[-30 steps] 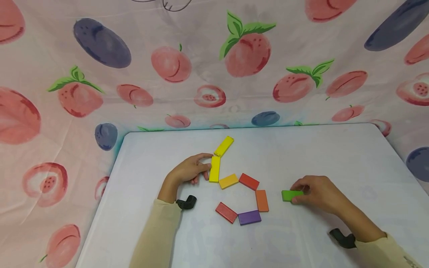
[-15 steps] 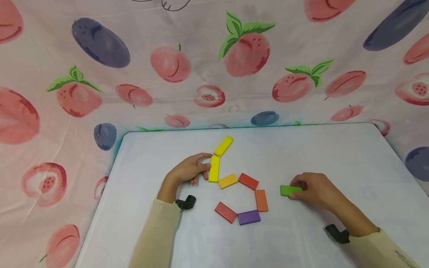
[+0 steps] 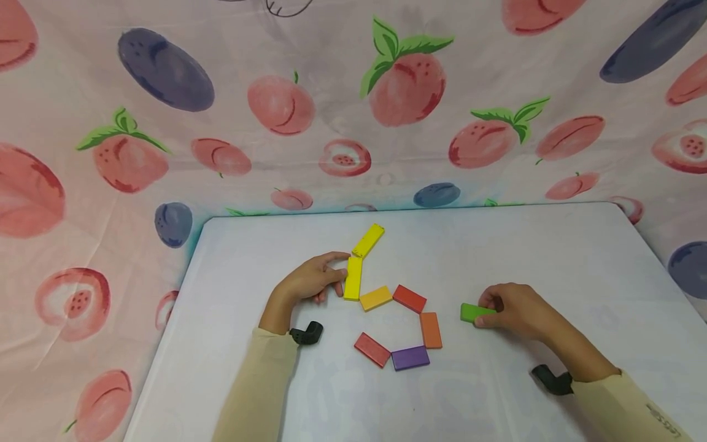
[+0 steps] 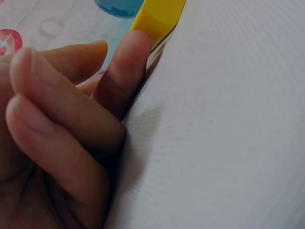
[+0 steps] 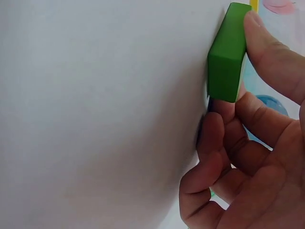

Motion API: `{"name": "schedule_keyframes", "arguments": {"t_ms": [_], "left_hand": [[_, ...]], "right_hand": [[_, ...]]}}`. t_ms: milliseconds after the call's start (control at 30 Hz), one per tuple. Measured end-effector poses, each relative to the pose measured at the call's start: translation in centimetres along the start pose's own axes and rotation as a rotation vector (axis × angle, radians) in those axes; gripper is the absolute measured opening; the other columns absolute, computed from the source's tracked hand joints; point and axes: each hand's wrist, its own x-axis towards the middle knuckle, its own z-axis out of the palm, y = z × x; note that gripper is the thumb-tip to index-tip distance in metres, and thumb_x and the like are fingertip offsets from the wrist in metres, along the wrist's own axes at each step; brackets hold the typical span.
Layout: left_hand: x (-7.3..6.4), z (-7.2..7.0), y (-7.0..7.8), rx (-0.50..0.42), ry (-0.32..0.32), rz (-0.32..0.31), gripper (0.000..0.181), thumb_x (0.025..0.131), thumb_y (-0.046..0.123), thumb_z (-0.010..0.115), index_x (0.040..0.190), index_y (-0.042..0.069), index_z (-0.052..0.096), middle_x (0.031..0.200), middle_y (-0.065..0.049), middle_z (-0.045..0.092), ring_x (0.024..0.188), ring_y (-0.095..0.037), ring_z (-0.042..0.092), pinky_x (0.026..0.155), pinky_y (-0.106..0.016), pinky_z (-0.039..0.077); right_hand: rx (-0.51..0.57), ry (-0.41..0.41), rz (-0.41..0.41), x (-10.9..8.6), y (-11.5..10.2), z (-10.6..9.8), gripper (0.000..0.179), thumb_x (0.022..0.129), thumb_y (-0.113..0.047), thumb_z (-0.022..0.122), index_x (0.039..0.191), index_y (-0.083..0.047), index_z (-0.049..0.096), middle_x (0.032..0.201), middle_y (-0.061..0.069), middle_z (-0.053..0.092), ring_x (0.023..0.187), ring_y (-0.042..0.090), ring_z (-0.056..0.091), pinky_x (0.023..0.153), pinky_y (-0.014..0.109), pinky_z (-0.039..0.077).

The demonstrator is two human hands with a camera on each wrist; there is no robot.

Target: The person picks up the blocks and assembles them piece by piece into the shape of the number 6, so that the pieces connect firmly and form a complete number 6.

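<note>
My left hand (image 3: pixel 310 279) rests on the white table with fingertips against the left side of a long yellow block (image 3: pixel 353 279). In the left wrist view one fingertip (image 4: pixel 136 45) touches the end of a yellow block (image 4: pixel 159 19), and other fingers are loosely bent. A second yellow block (image 3: pixel 369 240) lies end to end with it, angled up and right. On the right, my right hand (image 3: pixel 519 310) pinches a green block (image 3: pixel 476 312) between thumb and fingers, low over or on the table; the right wrist view shows its thumb on the green block (image 5: pixel 228 57).
From the yellow pair a chain of blocks curves round: orange-yellow (image 3: pixel 376 298), red (image 3: pixel 410 298), orange (image 3: pixel 431 330), purple (image 3: pixel 410 358) and dark red (image 3: pixel 372 350). They lie on the white table (image 3: pixel 475 399). A fruit-patterned cloth (image 3: pixel 221 80) hangs behind.
My right hand has moved slightly left and away from me with the green block, slowing over the last half second. The left hand and the blocks in the chain have stayed put.
</note>
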Motion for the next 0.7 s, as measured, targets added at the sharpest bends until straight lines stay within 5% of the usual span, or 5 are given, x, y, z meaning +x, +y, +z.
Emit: {"name": "schedule_keyframes", "arguments": {"t_ms": [700], "left_hand": [[0.0,0.0,0.0,0.018,0.001,0.003,0.048,0.102,0.038,0.062,0.148,0.032,0.048,0.084,-0.008,0.073,0.043,-0.016,0.048,0.043,-0.023,0.036]], "right_hand": [[0.086,0.02,0.001,0.1,-1.1,1.3,0.034,0.079,-0.04,0.087,0.09,-0.015,0.066,0.078,-0.002,0.056,0.079,0.017,0.049,0.065,0.028,0.039]]}}
